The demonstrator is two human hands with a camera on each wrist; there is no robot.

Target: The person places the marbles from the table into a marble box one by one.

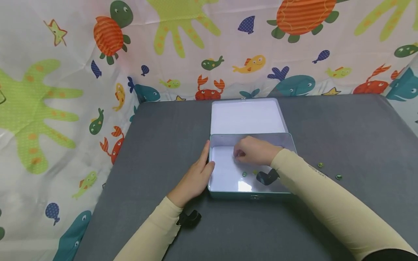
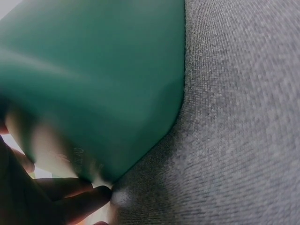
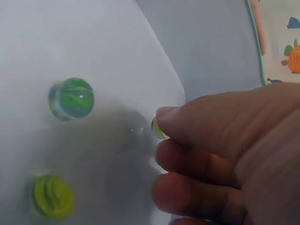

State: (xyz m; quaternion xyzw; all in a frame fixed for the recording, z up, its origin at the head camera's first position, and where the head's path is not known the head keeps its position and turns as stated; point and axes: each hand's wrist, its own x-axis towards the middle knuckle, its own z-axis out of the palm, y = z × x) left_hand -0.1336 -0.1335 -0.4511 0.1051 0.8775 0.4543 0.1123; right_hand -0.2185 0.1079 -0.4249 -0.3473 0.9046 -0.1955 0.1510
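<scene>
An open tin box [image 1: 222, 181], green outside and white inside, stands on the table with its lid [image 1: 246, 117] folded back. My left hand [image 1: 192, 179] rests against the box's left wall, fingers extended along it. Inside the box is my right hand [image 1: 256, 150]; in the right wrist view its thumb and forefinger pinch a clear marble [image 3: 158, 131] with a yellow swirl, just over the floor of the box. Two more marbles lie on that floor, a green-swirled marble [image 3: 75, 98] and a yellow-green marble [image 3: 53, 197].
Right of the box, a green marble [image 1: 320, 165] and another green marble [image 1: 339, 177] lie on the grey tabletop [image 1: 156, 152], partly beside my right sleeve [image 1: 330, 195]. A sea-animal printed curtain [image 1: 189, 72] hangs behind and to the left.
</scene>
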